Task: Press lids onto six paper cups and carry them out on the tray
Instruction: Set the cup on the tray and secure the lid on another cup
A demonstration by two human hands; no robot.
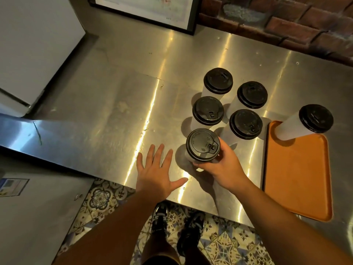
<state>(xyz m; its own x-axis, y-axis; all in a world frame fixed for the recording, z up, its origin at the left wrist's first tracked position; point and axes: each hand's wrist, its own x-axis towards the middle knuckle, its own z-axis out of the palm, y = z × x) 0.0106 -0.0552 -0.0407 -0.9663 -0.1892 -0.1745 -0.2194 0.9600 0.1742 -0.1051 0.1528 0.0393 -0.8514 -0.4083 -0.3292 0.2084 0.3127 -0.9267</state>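
Five cups (208,110) stand beside the tray (298,178). Our right hand (223,165) grips the nearest cup (199,168), left hand (158,173) open; squeezing may unseat its lid (203,144).

Steel counter (114,111): four lidded cups (208,110) clustered mid-right; orange tray (296,178) beside, at right.

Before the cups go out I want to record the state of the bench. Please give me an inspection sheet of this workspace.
Surface: steel counter, shiny, faintly smudged.
Job's things: all six lidded; one cup on the orange tray, four cups on the counter beside it.
Clutter: nothing seen.
Grippers: right hand grips the near cup; left hand open, fingers spread.
Cables: nothing seen.
Surroundings: brick wall, framed sheet, white cabinet, patterned floor tiles.
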